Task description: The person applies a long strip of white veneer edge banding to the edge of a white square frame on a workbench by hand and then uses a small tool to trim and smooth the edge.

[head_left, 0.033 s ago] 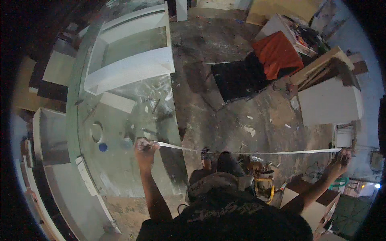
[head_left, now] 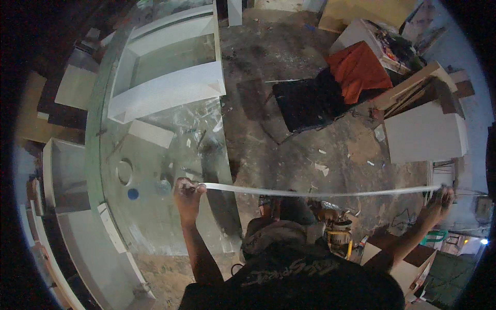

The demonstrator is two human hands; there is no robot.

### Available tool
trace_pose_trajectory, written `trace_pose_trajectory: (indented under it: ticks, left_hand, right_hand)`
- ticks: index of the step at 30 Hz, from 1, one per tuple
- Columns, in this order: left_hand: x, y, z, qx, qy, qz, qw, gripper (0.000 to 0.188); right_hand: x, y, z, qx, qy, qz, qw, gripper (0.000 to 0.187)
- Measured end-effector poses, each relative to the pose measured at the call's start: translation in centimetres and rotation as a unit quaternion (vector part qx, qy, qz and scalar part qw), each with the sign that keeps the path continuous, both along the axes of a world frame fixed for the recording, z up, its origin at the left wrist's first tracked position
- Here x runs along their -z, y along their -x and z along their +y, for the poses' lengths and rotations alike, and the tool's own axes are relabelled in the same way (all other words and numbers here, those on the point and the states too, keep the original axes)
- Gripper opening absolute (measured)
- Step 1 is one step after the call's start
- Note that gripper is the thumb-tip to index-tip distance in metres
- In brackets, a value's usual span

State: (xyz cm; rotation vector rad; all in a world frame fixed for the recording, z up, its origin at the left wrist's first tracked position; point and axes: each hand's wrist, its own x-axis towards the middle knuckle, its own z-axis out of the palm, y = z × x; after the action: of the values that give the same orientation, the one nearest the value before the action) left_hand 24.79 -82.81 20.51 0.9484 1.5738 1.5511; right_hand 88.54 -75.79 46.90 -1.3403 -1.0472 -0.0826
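Note:
A long, thin white strip stretches across in front of my body, sagging slightly in its middle. Its left end is pinched in the closed fingers of my left hand, above the near part of the green worktable. Far out to the right, the closed fingers of my right hand grip the other end. Both arms are spread wide. Whether the strip is edge banding or some other tape I cannot tell.
A white open cabinet frame lies on the worktable's far part, with a loose white board nearer. A black chair with an orange cloth stands ahead. White panels lean at right; a yellow-framed tool sits on the floor.
The strip has turned so that more of its flat white face shows along its middle. My right hand has shifted very slightly; my left hand stays nearly in place.

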Motion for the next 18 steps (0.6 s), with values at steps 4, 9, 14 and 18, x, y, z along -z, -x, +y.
trace_pose_trajectory:
  ticks: [4, 9, 14, 18]
  left_hand:
    - [-0.4, -0.3, 1.6, -0.070, 0.056, -0.040, 0.995, 0.025]
    - [-3.0, -0.2, 7.0, -0.168, 0.081, 0.005, 0.982, 0.023]
    - [-3.0, -1.6, 14.2, -0.320, 0.075, -0.064, 0.942, 0.027]
    - [-5.2, -2.4, 17.7, -0.392, 0.136, -0.032, 0.909, 0.027]
  right_hand:
    - [0.5, 2.3, 13.5, -0.150, 0.007, 0.055, 0.987, 0.029]
    - [2.6, 10.9, 31.9, -0.185, 0.025, 0.152, 0.971, 0.025]
    - [5.6, 15.7, 51.5, -0.305, 0.066, 0.104, 0.944, 0.015]
    - [8.6, 24.7, 64.7, -0.406, 0.087, 0.141, 0.899, 0.015]
